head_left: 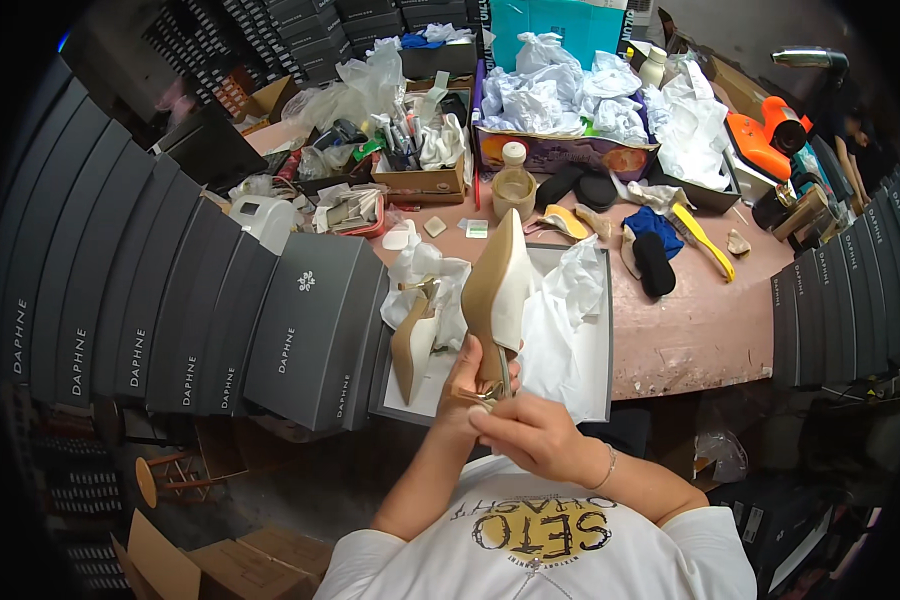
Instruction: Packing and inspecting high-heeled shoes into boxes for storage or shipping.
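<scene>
My left hand [460,385] is wrapped round the heel end of a white pointed high-heeled shoe [497,285]. The shoe is raised with its toe pointing away from me and its tan sole showing. Close against its gold heel, my right hand [540,437] has thumb and fingers pinched together; a small pale bit shows at the fingertips, too small to name. Beneath lies an open shoe box [598,385] lined with white tissue paper [555,350]. The matching shoe [416,345] rests on its side in the box's left part, gold heel up.
Grey shoe boxes [315,320] stand in rows at left and right [840,300]. Behind are a bottle of liquid [513,185], a yellow-handled brush [705,243], a black pad [654,265], a blue cloth [655,228], a carton of crumpled paper [570,148] and an orange heat-gun-like tool [760,145].
</scene>
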Action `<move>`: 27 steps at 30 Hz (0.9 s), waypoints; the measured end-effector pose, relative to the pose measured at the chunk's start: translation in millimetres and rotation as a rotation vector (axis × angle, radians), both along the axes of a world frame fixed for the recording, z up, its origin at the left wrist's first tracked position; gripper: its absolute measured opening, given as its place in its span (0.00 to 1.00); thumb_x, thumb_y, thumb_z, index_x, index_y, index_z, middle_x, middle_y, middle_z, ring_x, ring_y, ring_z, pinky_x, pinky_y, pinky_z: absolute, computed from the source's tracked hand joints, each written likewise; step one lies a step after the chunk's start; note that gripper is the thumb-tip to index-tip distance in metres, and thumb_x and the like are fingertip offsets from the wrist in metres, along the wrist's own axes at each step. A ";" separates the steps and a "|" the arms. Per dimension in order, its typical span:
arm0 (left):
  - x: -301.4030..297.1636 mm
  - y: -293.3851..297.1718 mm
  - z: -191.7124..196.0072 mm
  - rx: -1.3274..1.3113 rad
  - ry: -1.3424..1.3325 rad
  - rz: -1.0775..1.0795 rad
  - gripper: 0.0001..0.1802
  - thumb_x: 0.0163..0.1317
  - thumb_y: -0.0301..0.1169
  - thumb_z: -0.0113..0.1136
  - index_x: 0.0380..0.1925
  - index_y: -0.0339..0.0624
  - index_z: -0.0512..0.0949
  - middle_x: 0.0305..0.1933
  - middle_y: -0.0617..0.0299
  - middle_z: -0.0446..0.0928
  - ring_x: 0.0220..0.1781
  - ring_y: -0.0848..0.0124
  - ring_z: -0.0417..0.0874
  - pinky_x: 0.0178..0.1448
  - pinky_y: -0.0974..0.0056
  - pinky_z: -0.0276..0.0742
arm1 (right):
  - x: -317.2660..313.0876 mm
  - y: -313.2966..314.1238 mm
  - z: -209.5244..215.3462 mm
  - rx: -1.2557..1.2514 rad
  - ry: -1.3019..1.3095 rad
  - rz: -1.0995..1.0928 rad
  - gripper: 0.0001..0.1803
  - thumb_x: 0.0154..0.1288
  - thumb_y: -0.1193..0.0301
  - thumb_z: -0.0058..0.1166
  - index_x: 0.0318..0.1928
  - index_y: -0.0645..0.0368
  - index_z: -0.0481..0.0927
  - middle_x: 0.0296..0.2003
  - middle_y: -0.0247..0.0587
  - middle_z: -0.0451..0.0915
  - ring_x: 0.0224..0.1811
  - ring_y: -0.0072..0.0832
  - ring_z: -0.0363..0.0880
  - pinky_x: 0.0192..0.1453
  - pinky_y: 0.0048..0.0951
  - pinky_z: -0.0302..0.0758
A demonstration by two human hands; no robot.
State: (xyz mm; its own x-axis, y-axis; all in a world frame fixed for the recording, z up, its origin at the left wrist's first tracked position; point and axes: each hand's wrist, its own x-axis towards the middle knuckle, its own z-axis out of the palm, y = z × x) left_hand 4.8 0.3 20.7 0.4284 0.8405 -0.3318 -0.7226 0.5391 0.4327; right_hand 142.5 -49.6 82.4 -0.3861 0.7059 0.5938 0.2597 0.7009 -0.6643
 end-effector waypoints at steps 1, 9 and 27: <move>3.8 -2.0 4.4 -0.017 -0.148 0.025 0.29 0.71 0.52 0.45 0.53 0.36 0.70 0.43 0.56 0.75 0.29 0.75 0.67 0.28 0.73 0.68 | 0.9 -8.7 3.1 -0.007 0.033 0.019 0.22 0.53 0.77 0.65 0.51 0.59 0.79 0.33 0.39 0.77 0.30 0.32 0.78 0.32 0.29 0.76; -9.0 1.7 -5.0 0.119 -0.208 0.024 0.24 0.74 0.48 0.41 0.54 0.39 0.71 0.44 0.51 0.77 0.28 0.73 0.71 0.26 0.72 0.71 | 41.7 -22.6 -14.2 -0.180 -0.010 -0.156 0.16 0.55 0.78 0.64 0.47 0.60 0.82 0.32 0.38 0.77 0.27 0.27 0.78 0.30 0.26 0.76; -0.9 -2.1 -8.9 0.075 0.221 0.129 0.22 0.73 0.44 0.46 0.64 0.60 0.60 0.39 0.59 0.75 0.30 0.72 0.77 0.27 0.68 0.77 | 20.2 -37.5 -46.7 -0.154 -0.173 0.087 0.22 0.53 0.79 0.62 0.51 0.59 0.78 0.34 0.39 0.77 0.30 0.31 0.78 0.31 0.30 0.77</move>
State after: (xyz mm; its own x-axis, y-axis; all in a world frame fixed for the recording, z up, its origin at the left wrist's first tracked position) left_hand 3.8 -1.7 11.8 0.2401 0.9090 -0.3406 -0.6664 0.4095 0.6231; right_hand 162.8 -87.1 35.7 -0.5362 0.7423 0.4018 0.3219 0.6199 -0.7156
